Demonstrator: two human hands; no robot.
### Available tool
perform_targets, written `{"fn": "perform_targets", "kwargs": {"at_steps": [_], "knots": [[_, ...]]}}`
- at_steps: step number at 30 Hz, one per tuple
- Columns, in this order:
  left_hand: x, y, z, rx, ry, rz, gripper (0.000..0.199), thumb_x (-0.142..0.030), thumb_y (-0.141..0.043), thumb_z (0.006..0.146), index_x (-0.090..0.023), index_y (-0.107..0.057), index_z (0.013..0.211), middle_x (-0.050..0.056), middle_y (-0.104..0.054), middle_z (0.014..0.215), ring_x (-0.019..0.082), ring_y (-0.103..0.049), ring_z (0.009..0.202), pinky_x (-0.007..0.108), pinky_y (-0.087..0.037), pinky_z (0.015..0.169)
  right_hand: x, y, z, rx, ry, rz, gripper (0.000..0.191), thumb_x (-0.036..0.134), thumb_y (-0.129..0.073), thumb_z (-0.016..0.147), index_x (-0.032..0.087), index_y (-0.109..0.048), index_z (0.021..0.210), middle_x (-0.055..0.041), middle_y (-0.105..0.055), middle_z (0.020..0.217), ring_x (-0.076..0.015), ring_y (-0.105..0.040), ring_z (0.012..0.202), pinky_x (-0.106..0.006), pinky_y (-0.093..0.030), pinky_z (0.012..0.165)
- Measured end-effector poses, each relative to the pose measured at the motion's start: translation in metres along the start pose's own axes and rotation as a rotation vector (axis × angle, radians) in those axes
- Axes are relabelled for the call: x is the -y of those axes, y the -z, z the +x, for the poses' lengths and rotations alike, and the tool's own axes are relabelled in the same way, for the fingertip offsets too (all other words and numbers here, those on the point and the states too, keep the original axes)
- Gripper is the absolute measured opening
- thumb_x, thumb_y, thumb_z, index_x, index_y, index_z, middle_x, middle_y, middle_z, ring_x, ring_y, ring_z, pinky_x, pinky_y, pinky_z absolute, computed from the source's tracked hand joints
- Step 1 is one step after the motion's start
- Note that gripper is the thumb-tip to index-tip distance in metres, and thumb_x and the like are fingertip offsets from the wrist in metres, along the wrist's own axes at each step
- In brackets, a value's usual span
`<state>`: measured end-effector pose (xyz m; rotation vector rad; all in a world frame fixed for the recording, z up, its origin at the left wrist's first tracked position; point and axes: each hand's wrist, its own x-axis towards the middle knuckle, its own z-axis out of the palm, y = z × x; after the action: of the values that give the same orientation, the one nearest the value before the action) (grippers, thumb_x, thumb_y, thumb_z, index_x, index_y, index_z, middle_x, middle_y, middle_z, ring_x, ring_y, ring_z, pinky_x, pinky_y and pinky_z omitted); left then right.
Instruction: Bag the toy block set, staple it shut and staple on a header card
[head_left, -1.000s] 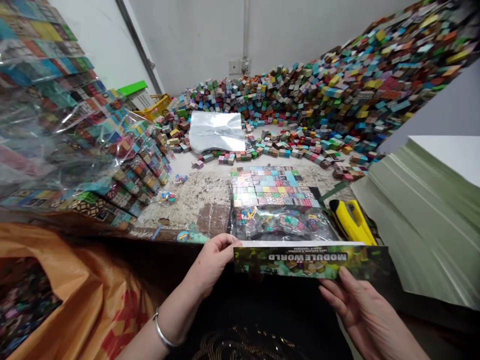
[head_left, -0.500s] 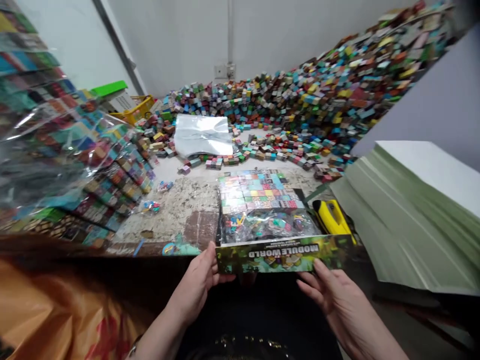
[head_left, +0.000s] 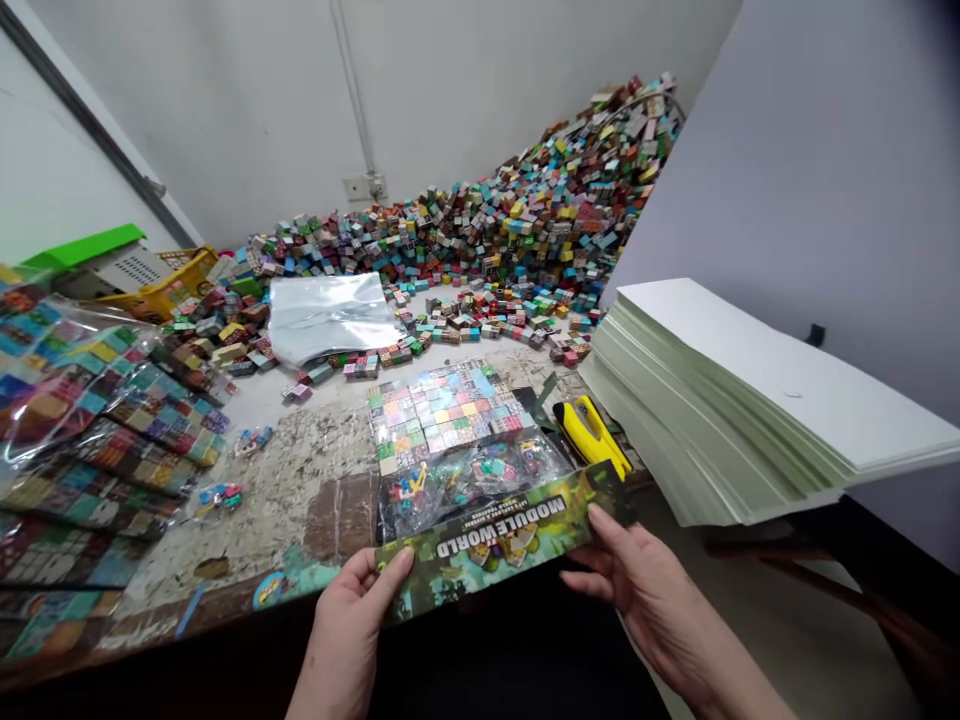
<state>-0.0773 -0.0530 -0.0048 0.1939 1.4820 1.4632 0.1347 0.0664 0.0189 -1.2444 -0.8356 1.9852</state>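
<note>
A printed cardboard toy box (head_left: 495, 548) lies at the table's near edge, its green panel lettered "MODULE WORLD" upside down to me. My left hand (head_left: 360, 590) pinches the panel's left end, thumb on the printed face. At the right end, my right hand (head_left: 630, 570) has its thumb on the panel and its fingers below. Inside the box, rows of colourful picture cubes (head_left: 450, 405) sit under clear film. A clear bag of small plastic toy parts (head_left: 480, 470) lies between the cubes and the panel.
A yellow and black cutter-like tool (head_left: 592, 437) lies beside the box. To the right stands a stack of white sheets (head_left: 780, 370). Wrapped cube blocks (head_left: 90, 470) are piled left, loose cubes (head_left: 480, 230) along the wall. Clear plastic sheets (head_left: 330, 318) and a yellow basket (head_left: 161, 290) lie behind.
My view has turned to the right, so the surroundings have shifted left. The box's panel now slants up to the right. My left thumb now lies over the panel's face; both hands stay at its ends.
</note>
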Motion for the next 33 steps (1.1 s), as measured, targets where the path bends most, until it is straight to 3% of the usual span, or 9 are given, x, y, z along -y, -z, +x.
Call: {"fn": "perform_targets", "kwargs": {"at_steps": [5,13,16,20,25,33], "knots": [[0.001,-0.002,0.001,-0.107,0.011,0.022,0.033,-0.034,-0.079,0.060,-0.017,-0.051,0.064,-0.008,-0.055,0.052,0.006,-0.049,0.050,0.015,-0.039,0.050,0.010,0.007,0.014,-0.009,0.078,-0.111,0.036,0.041,-0.063,0.078,0.019,-0.059,0.107,-0.0050,-0.069,0.094,-0.0167,-0.065,0.076,-0.026,-0.056,0.061],[-0.007,-0.007,-0.002,-0.165,0.046,0.038,0.053,-0.032,-0.082,0.055,-0.020,-0.049,0.094,-0.001,-0.069,0.073,0.013,-0.063,0.062,0.020,-0.047,0.057,0.005,0.011,0.024,-0.026,0.110,-0.162,0.037,0.039,-0.068,0.073,0.017,-0.062,0.103,-0.0058,-0.070,0.092,-0.0172,-0.065,0.073,-0.026,-0.055,0.058],[-0.008,-0.006,-0.002,-0.109,0.061,0.028,0.051,-0.033,-0.081,0.058,-0.018,-0.051,0.097,0.001,-0.069,0.078,0.015,-0.064,0.067,0.022,-0.049,0.062,0.006,0.011,0.024,-0.050,0.100,-0.180,0.040,0.039,-0.069,0.072,0.017,-0.061,0.104,-0.0050,-0.070,0.089,-0.0173,-0.065,0.072,-0.027,-0.056,0.058],[-0.004,-0.002,0.000,0.004,0.098,0.041,0.037,-0.035,-0.077,0.064,-0.015,-0.056,0.087,0.003,-0.069,0.071,0.014,-0.063,0.062,0.023,-0.048,0.060,0.006,0.012,0.024,-0.067,0.085,-0.158,0.042,0.038,-0.070,0.071,0.016,-0.060,0.105,-0.0058,-0.070,0.091,-0.0166,-0.064,0.070,-0.027,-0.057,0.057],[0.000,-0.004,0.002,-0.028,0.063,0.010,0.029,-0.032,-0.076,0.066,-0.015,-0.055,0.075,-0.001,-0.067,0.065,0.009,-0.059,0.054,0.018,-0.046,0.053,0.009,0.012,0.022,-0.026,0.047,-0.118,0.040,0.039,-0.068,0.074,0.020,-0.058,0.107,-0.0043,-0.069,0.098,-0.0181,-0.065,0.078,-0.029,-0.058,0.062],[-0.010,-0.011,-0.002,-0.031,0.065,-0.003,0.032,-0.039,-0.069,0.073,-0.014,-0.058,0.089,0.005,-0.068,0.078,0.013,-0.062,0.064,0.024,-0.053,0.055,0.007,0.010,0.025,-0.052,0.045,-0.060,0.043,0.034,-0.073,0.069,0.024,-0.057,0.108,-0.0013,-0.068,0.100,-0.0185,-0.067,0.076,-0.028,-0.059,0.058]]}}
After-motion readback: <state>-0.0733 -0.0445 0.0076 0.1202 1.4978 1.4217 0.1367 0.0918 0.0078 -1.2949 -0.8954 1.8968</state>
